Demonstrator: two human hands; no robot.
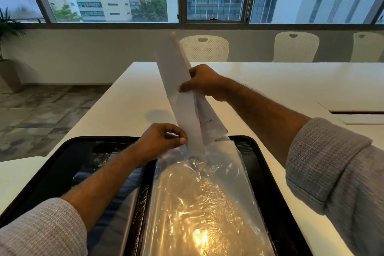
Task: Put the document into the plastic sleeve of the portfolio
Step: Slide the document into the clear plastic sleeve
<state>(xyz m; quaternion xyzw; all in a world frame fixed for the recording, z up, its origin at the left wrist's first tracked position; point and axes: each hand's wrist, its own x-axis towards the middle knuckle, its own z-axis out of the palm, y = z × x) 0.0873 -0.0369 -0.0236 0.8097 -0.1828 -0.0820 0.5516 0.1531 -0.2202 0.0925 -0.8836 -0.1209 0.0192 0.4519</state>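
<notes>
Document poised at the sleeve mouth

Right hand (204, 83) grips the document (182, 97) mid-sheet, fingers curled round its edge, holding it steeply tilted. Below those fingers its bottom edge meets the open end of the plastic sleeve (205, 193), which lies in the open portfolio (62, 164). Left hand (164, 138) pinches the sleeve's lip just beside the paper. Likely risk: a corner catches the crinkled film and the sheet buckles, or the lip slips shut
</notes>
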